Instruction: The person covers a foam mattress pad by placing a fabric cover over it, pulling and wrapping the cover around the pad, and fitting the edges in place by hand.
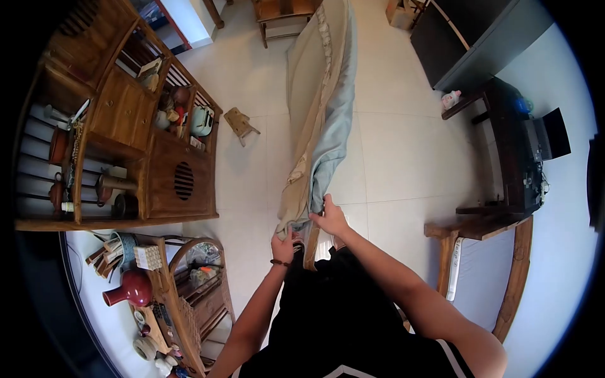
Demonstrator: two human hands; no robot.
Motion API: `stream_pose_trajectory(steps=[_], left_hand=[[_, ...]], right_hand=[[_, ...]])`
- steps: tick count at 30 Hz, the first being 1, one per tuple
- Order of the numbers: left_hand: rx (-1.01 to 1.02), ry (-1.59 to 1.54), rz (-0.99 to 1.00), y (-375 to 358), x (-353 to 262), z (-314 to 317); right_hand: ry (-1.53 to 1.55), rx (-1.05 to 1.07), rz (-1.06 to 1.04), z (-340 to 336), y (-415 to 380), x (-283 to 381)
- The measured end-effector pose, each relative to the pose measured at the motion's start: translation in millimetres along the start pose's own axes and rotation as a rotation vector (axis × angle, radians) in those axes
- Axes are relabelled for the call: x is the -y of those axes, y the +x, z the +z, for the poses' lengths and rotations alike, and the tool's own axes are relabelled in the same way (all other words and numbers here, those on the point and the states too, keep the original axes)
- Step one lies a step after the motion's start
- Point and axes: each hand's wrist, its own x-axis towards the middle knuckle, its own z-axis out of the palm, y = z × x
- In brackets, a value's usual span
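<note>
A long piece of fabric [334, 120], beige on one side and pale blue on the other, stretches from my hands toward the far end of the room. It lies folded lengthwise, with a ruffled, lace-like strip running along it. My left hand [283, 247], with a dark bead bracelet at the wrist, grips its near left corner. At the near right edge, my right hand [330, 217] pinches the pale blue side, thumb pointing up. Both hands are close to my waist, the right a little farther forward. Below them, a narrow wooden edge [311, 249] shows between the hands.
On the left stand a wooden cabinet [179, 183] with pots and a wicker shelf [214, 296] beside a red vase [135, 288]. A small wooden stool [239, 123] is on the tiled floor. To the right are a dark table [504, 145] and a wooden-framed seat [485, 271].
</note>
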Motion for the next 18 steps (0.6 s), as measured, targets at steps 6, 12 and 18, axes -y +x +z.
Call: stream_pose_trajectory(steps=[6, 12, 18], left_hand=[[-0.282, -0.302, -0.052, -13.3, -37.9, -26.2], [-0.306, -0.335, -0.059, -41.9, -29.6, -51.0], [-0.266, -0.299, -0.034, -58.0, -71.6, -79.6]], right_hand=[[0.056, 0.052, 0.037, 7.0, 2.5, 9.0], [0.049, 0.05, 0.085, 23.5, 7.7, -18.8], [0.552, 0.101, 0.352, 7.3, 12.5, 6.6]])
